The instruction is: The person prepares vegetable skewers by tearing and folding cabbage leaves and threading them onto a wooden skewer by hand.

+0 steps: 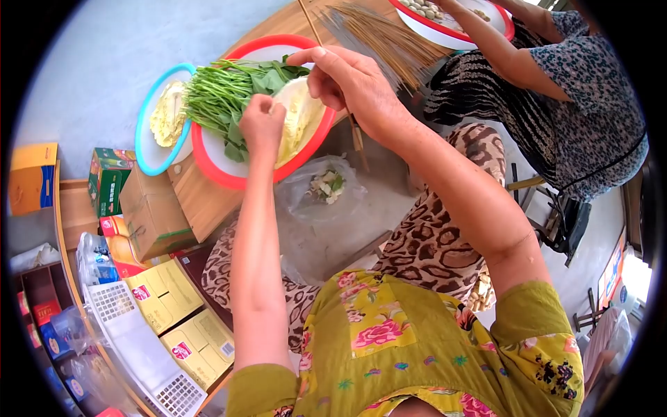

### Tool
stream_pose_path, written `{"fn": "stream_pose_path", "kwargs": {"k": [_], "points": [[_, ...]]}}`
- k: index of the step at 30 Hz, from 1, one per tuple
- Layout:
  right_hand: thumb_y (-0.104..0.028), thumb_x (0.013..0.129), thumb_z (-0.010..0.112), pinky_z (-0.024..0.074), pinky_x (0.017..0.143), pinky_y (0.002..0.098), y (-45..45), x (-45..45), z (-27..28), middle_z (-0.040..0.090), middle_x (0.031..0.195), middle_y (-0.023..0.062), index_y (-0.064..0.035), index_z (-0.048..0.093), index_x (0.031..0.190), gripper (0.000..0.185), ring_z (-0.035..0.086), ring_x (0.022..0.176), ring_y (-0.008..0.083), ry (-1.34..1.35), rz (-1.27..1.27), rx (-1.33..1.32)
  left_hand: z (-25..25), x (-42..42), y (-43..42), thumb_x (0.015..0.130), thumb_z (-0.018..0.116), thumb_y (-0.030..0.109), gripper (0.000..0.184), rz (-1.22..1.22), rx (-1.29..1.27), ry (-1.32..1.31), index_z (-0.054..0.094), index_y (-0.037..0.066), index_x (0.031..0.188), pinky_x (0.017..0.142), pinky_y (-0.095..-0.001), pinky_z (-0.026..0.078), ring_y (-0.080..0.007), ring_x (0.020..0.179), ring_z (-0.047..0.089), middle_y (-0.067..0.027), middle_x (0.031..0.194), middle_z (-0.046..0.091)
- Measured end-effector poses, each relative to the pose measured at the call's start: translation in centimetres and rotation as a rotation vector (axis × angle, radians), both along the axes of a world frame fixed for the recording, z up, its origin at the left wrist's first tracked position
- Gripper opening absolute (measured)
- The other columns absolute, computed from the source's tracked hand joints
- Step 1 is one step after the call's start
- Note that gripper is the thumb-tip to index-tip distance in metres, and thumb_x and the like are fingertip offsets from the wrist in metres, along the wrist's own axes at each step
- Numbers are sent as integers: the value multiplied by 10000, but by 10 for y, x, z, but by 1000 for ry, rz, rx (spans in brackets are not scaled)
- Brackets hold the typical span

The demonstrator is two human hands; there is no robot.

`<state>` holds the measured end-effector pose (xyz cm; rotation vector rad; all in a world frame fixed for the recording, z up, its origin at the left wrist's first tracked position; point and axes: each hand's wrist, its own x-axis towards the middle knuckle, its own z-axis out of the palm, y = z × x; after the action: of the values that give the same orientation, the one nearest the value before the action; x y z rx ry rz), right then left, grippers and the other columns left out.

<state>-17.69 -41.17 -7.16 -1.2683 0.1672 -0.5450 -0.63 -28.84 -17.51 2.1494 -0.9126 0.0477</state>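
My right hand (347, 80) is closed around a thin wooden skewer (308, 21), which sticks out above the fingers; more stick shows below the palm. My left hand (262, 128) is pinched at the left edge of a pale yellow cabbage leaf (300, 115). Both hands are over a red-rimmed basin (222, 175). Left of the leaf, a heap of green leafy vegetables (219, 94) with long stems fills the basin. Where the skewer tip meets the leaf, if at all, is hidden by my fingers.
A blue-rimmed basin (144, 132) with cabbage leaves overlaps at left. Many loose skewers (382, 42) lie on the wooden table (198, 201). A co-worker (583, 90) sits at right by another red-rimmed basin (511, 28). A plastic bag (295, 201) with scraps and cardboard boxes (153, 215) are nearby.
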Motion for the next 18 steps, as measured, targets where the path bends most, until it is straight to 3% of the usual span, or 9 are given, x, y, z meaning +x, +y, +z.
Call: {"fn": "stream_pose_path", "kwargs": {"k": [1,3,5,7,9,10,18], "points": [[-265,987,385,285,465,189,2,1,-3,458,629,-28,-30,599,1098,336,356,513,39,16,-6,-3,8,1,13,788,619,30,96,43,-164,185,573,5,869,612,-259,453,-131,705,594,-60,818,633],[-237,986,386,285,468,190,8,2,-3,454,632,-29,-29,585,1135,324,355,515,39,22,9,-4,28,3,39,787,610,-16,172,46,-513,336,550,-20,949,636,-210,448,-85,713,579,-54,845,629],[-198,982,389,281,467,194,16,-1,-2,431,619,-36,-27,550,1191,314,346,508,40,59,15,32,49,3,61,823,574,-40,277,68,-772,328,510,-59,1092,737,-249,491,-136,843,612,-108,963,638],[-227,988,384,250,455,192,23,-2,-1,394,591,-45,-22,548,1182,326,326,491,34,62,40,-10,81,-10,87,871,579,17,282,119,-888,438,511,-33,1140,806,-298,510,-164,946,603,-118,1074,611],[-253,992,381,239,453,189,29,-4,-4,394,593,-48,-22,570,1146,336,322,488,30,75,112,-92,87,-19,110,876,589,35,264,159,-918,467,524,-32,1122,798,-299,513,-164,937,607,-111,1067,615],[-247,976,422,288,469,199,33,-8,0,427,595,-45,-31,617,1056,302,360,513,35,129,136,-86,88,-24,120,881,599,54,247,178,-947,522,537,-31,1105,791,-300,516,-165,927,612,-103,1061,618],[-202,979,427,334,469,196,85,-15,-10,456,569,-30,-62,584,1169,283,404,496,34,210,455,-91,63,-69,164,860,631,51,223,349,-930,551,572,-22,1062,756,-279,518,-131,862,622,-83,1005,638]]}}
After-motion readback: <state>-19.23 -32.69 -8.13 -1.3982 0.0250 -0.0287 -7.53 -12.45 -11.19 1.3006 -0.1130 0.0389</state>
